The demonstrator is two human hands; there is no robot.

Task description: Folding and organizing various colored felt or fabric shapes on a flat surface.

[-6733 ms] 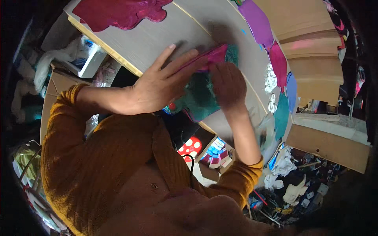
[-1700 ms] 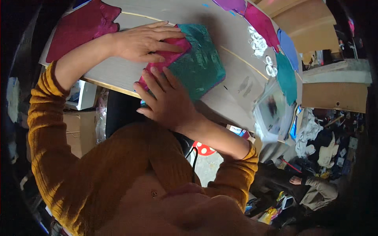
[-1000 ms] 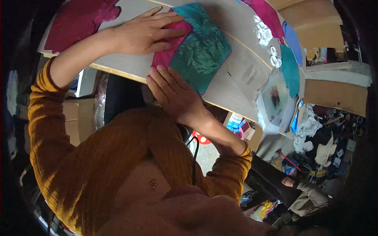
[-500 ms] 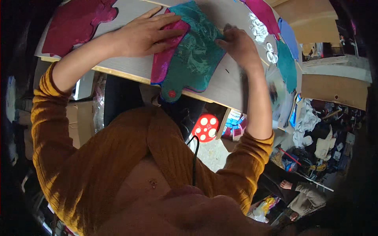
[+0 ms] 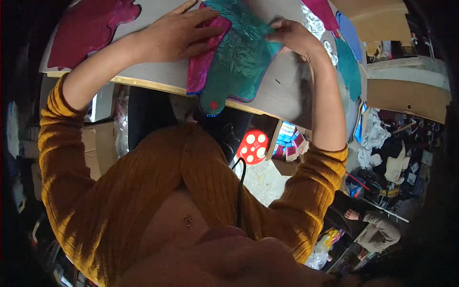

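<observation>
One teal piece (image 5: 239,57) lay on our worktop (image 5: 160,70), long axis toward us, its tab (image 5: 213,105) overhanging the edge. Our left hand (image 5: 178,37) lay spread over the pink piece (image 5: 199,72) at its left; our right hand (image 5: 295,38) pinched its right edge.

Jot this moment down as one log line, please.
left hand: flat on pink piece | right hand: at right edge of teal piece | its tab: past near edge of table | maroon piece: at left

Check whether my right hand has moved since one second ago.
Yes. Against the table's front edge, your right hand has moved rightward and farther in, to the right side of the teal piece.
</observation>
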